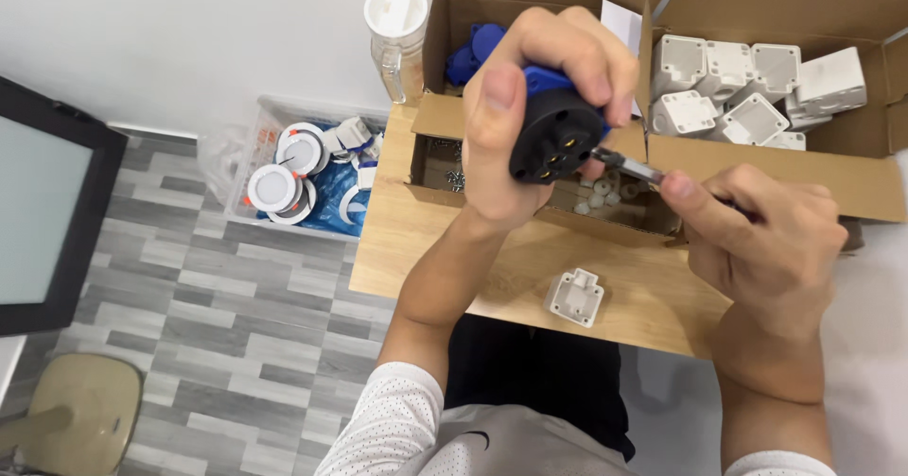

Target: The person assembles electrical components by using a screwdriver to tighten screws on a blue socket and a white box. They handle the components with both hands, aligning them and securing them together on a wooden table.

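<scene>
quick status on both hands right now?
Left hand: closed, holding the black and blue plug.
Right hand: closed, holding a screwdriver, tip at the plug.

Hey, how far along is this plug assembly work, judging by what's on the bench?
Done: nothing clearly finished shows. In hand: the left hand grips a black and blue plug body while the right hand drives a screwdriver into its side. Left: one white housing lies loose on the wooden table, and many more white housings fill the cardboard box.
</scene>
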